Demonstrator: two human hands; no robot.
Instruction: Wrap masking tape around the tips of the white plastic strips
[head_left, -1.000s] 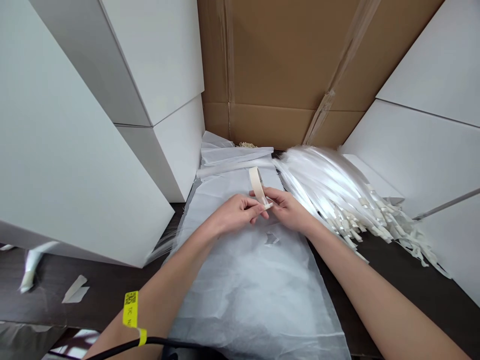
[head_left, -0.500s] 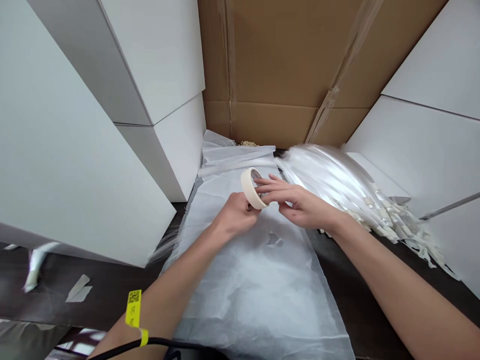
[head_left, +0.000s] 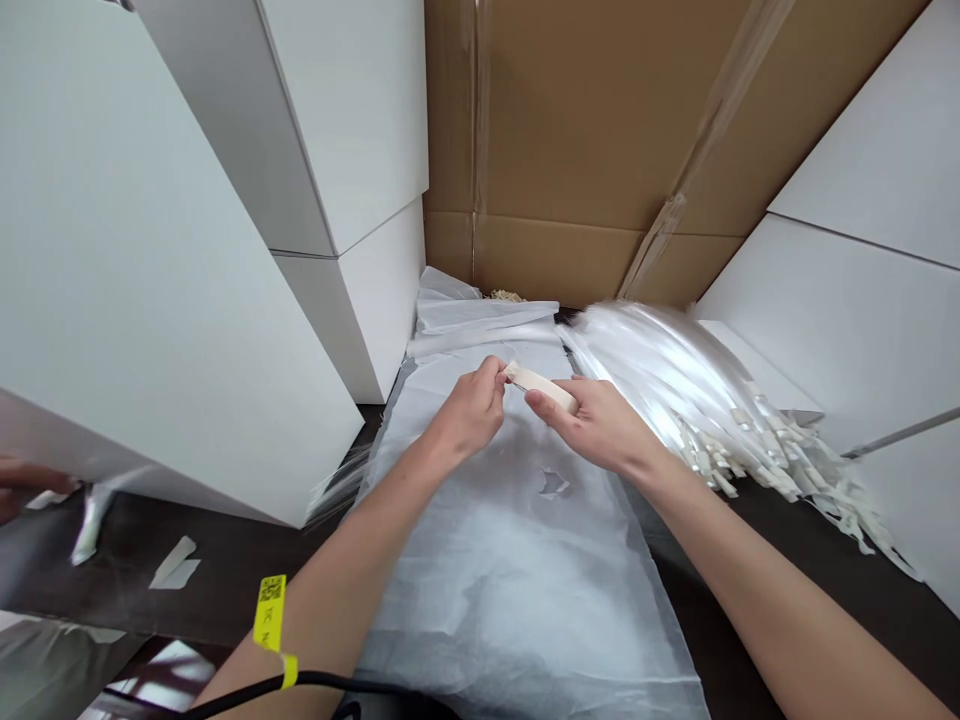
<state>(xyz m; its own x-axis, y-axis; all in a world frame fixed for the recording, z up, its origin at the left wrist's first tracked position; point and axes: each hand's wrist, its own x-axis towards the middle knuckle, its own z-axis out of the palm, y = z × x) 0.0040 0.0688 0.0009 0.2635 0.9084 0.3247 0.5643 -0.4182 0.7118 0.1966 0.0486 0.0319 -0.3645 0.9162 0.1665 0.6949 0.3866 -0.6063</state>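
Observation:
A cream roll of masking tape [head_left: 541, 386] is held edge-on between both hands, above a sheet of white tissue paper [head_left: 517, 560]. My right hand [head_left: 592, 422] is closed round the roll from the right. My left hand [head_left: 471, 408] pinches at the roll's left end with thumb and fingertips; whether it grips the roll or a loose tape end is too small to tell. A yellow tag [head_left: 270, 612] sits on my left forearm.
White boxes [head_left: 172, 260] stand at the left and more white boxes [head_left: 862, 260] at the right, with a brown cardboard wall [head_left: 592, 130] behind. A fan of clear plastic strips with taped ends [head_left: 697, 390] lies right of the paper. Another person's fingers [head_left: 22, 480] show at the far left edge.
The tape roll went from standing upright between my fingers to lying flat and edge-on. My right hand closed round it. The view shifted slightly right, and another person's fingers appeared at the left edge.

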